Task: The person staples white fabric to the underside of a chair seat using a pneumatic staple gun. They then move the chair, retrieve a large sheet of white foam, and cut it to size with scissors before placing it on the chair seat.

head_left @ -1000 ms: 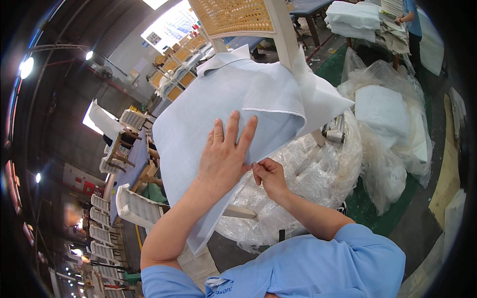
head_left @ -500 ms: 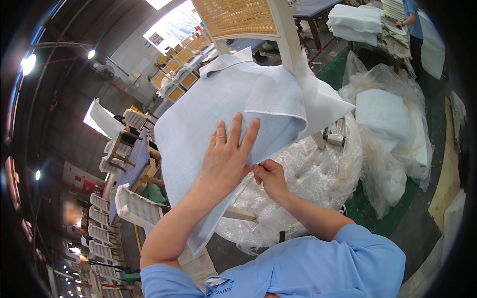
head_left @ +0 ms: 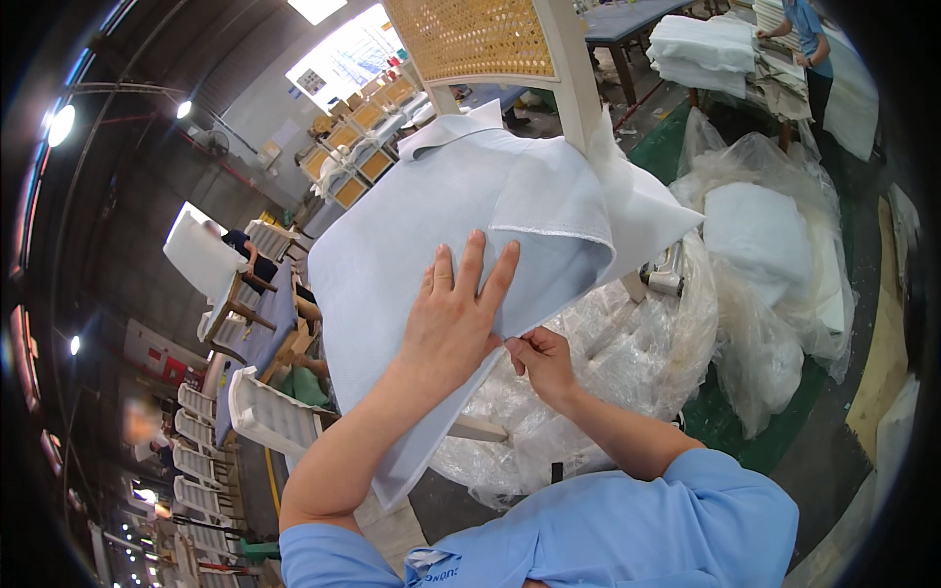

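A pale blue fabric (head_left: 392, 260) covers the seat of a chair whose cane back (head_left: 480, 39) and light frame rise at the top. My left hand (head_left: 451, 309) lies spread on the fabric, fingers apart, its thumb at the cloth's right edge. Beside that thumb, my right hand (head_left: 544, 363) is pinched closed at the edge; whatever its fingertips hold is too small to make out. Near the back post, a flap of the fabric is folded over, and white lining (head_left: 642, 196) sticks out to the right.
Below the chair lies clear plastic wrapping (head_left: 588, 392). A metal staple gun (head_left: 665, 271) rests right of the chair leg. Bagged white padding (head_left: 755, 235) lies farther right. Chair frames (head_left: 270, 416) line the left, and a co-worker (head_left: 809, 59) stands by stacked padding (head_left: 701, 49).
Both hands remain at the fabric edge, the right one shifting slightly. The whole view has moved a little. At top right, the co-worker's arms have changed position.
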A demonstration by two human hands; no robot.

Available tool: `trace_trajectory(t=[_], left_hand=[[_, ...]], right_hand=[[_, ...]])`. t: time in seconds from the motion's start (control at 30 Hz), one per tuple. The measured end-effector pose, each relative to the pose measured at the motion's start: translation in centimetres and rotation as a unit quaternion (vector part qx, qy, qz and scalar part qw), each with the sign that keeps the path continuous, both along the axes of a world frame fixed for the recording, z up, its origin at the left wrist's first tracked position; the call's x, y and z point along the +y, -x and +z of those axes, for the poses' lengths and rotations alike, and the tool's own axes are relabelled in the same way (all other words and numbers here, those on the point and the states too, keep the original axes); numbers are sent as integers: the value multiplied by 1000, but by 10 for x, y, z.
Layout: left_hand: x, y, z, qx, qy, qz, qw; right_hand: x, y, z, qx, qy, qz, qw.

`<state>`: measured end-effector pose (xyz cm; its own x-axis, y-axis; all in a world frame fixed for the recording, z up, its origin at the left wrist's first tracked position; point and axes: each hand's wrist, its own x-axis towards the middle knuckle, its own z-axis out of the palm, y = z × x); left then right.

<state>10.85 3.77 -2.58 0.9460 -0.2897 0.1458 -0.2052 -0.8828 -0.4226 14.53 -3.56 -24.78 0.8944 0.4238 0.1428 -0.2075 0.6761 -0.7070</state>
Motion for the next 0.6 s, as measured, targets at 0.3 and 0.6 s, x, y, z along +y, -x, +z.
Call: trace_trajectory(t=[0.3,0.6], left_hand=[[2,-5,2,-5,14,-16,1000],[3,7,-5,-59,-19,-47,997]], right_hand=[[13,-8,2,-29,-3,-25,999],[14,-4,7,-25,-15,-20,999]])
